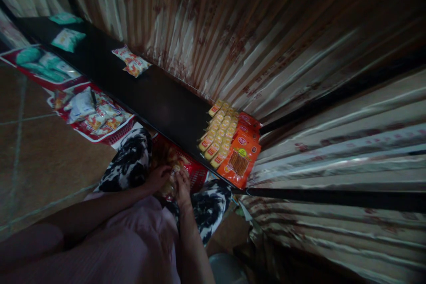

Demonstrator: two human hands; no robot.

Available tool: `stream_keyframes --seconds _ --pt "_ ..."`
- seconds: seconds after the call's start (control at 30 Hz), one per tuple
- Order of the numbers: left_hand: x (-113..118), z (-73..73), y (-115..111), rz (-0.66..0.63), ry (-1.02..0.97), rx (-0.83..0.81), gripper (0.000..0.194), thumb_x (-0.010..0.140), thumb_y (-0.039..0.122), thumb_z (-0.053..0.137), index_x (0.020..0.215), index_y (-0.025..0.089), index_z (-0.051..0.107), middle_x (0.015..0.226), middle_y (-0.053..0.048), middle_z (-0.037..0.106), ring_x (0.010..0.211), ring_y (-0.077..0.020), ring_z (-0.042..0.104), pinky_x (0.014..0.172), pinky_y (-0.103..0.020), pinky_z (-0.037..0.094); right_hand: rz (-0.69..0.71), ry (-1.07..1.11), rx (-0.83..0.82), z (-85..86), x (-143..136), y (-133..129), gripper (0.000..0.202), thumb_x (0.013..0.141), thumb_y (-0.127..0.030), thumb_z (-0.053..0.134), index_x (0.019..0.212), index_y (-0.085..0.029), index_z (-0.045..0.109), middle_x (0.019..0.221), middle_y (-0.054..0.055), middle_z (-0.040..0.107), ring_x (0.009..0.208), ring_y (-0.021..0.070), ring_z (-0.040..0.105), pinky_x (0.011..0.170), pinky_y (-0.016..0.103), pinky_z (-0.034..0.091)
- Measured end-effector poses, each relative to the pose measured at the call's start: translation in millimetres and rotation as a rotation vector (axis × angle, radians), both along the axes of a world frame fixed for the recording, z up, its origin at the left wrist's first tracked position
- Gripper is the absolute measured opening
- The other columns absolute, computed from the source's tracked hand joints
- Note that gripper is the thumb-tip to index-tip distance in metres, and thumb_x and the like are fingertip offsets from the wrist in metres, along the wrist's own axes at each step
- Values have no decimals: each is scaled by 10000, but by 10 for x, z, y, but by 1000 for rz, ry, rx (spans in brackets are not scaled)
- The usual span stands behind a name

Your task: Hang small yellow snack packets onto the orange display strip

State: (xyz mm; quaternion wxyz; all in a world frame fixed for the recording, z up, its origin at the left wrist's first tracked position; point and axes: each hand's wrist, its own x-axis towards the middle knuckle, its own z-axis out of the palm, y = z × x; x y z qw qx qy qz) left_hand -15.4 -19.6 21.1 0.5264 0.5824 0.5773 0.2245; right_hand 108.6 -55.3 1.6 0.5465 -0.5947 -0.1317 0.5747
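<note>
Both hands are down at a red basket [199, 175] between my knees, below the shelf's front edge. My left hand [159, 177] reaches in from the left, its fingers over packages in dim light; what it touches is too dark to make out. Beside it, my right hand [182, 183] has its fingers bent against a pale yellowish package [174, 173]. On the black shelf [159, 102], rows of small yellow packages [219, 131] lie close to orange snack bags [240, 159] at the right end.
Two white-and-orange bags [136, 65] and teal bags [69, 40] lie farther left on the shelf. Below them stand a basket of teal bags [46, 64] and a red basket of mixed bags [96, 113]. Striped sheeting [299, 53] hangs behind; dark poles [316, 197] cross at right.
</note>
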Motion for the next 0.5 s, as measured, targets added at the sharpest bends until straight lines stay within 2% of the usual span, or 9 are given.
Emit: stream_keyframes --seconds 0.13,0.27,0.37,0.5 --pt "1 -74 -7 5 -53 -10 348 782 256 492 1087 144 615 1090 -99 668 994 -210 614 903 -308 454 -29 69 -24 63 -18 5 427 552 -398 792 918 -226 656 874 14 693 752 143 638 616 225 485" --pt "-1 -166 -10 52 -77 -45 377 756 342 546 1078 161 621 1103 -96 667 1010 -226 604 906 -315 445 -15 50 -30 158 -39 13 409 573 -380 776 945 -248 669 931 3 686 764 126 629 620 214 475" --pt "-8 -193 2 74 -100 -83 425 743 410 552 1065 141 626 1077 -111 672 979 -240 614 867 -313 453 17 21 -3 222 -58 36 415 596 -372 755 984 -249 674 868 -6 679 698 103 603 591 199 456" --pt "-19 -192 30 112 -165 -136 411 711 467 570 957 149 657 929 -74 701 863 -229 635 773 -288 463 13 42 35 243 -95 74 390 592 -363 743 957 -234 691 742 -26 650 585 78 558 580 205 447"
